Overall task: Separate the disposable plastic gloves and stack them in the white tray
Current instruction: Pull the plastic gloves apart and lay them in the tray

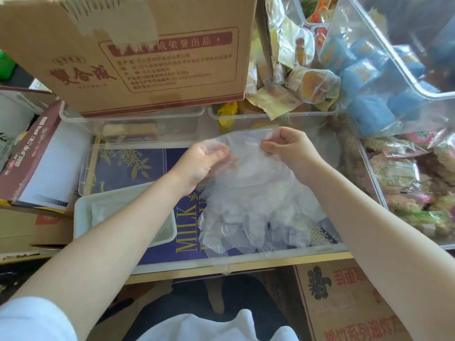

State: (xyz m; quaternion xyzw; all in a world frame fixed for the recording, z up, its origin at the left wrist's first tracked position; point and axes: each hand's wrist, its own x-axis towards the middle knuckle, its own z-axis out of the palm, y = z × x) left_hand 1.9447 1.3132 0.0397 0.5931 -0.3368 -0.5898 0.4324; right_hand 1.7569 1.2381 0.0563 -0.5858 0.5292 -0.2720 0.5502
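A bunch of clear disposable plastic gloves (248,203) hangs in the air over a dark blue box lid, cuffs up and fingers down. My left hand (202,163) pinches the cuff edge on the left. My right hand (288,148) pinches the cuff edge on the right, fingers curled. The two hands hold the cuffs slightly apart. The white tray (81,217) lies at the lower left, partly under my left forearm, with a thin clear glove layer (108,212) inside it.
A large cardboard box (138,52) stands behind on clear plastic bins (270,116). Packaged snacks (307,80) and a clear bin of blue packets (374,77) crowd the right. An open maroon box (32,153) sits left. Another carton (344,299) stands below the table edge.
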